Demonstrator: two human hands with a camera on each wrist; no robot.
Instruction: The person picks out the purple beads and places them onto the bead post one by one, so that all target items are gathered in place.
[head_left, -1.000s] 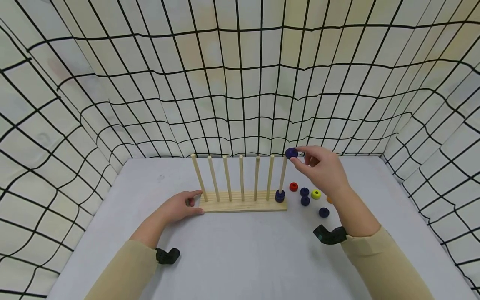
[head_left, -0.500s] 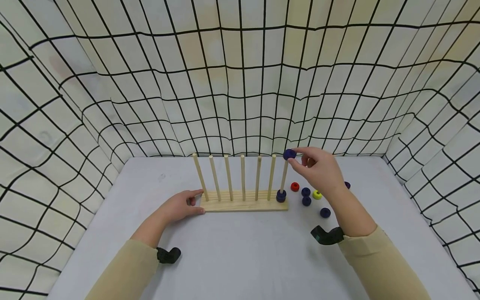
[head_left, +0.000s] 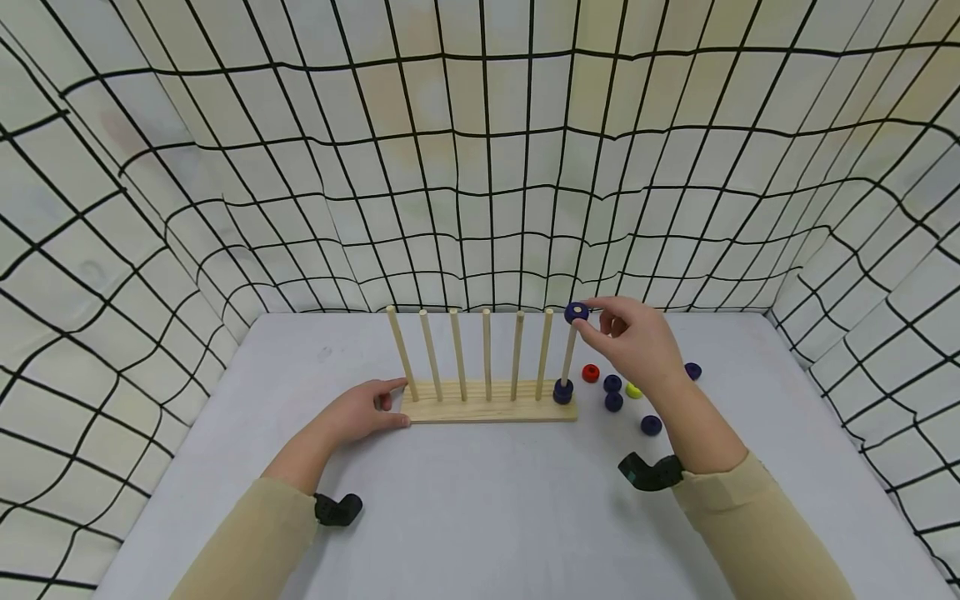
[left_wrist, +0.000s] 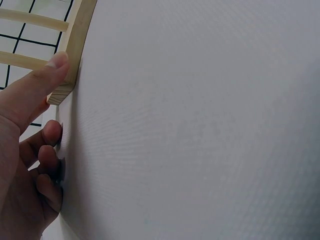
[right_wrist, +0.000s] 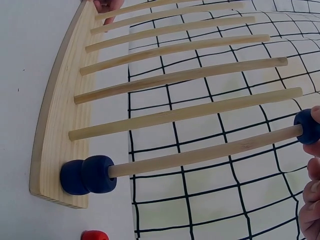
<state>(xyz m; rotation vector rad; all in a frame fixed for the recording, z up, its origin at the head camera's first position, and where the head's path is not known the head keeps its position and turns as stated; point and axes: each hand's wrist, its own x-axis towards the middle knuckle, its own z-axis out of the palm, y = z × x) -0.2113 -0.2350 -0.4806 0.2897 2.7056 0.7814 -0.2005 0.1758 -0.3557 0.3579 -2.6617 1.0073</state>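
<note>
A wooden peg rack (head_left: 487,410) with a row of upright pegs stands on the white table. My left hand (head_left: 363,411) holds its left end between thumb and index finger; the thumb (left_wrist: 47,72) lies along the front edge in the left wrist view. At the top of the rightmost peg (head_left: 569,350), my right hand (head_left: 637,333) pinches a dark blue bead (head_left: 571,317). The peg's tip shows in the bead's hole. Two more blue beads (right_wrist: 97,174) sit stacked at this peg's foot. The other pegs are bare.
Right of the rack lie a red bead (head_left: 591,372), a yellow bead (head_left: 633,391) partly behind my right wrist, and several loose blue beads (head_left: 651,426). White walls with black netting (head_left: 487,208) enclose the table at the back and sides.
My right hand has moved slightly left and down, bringing the blue bead from beside the peg's tip onto it. The left hand keeps its hold on the rack.
</note>
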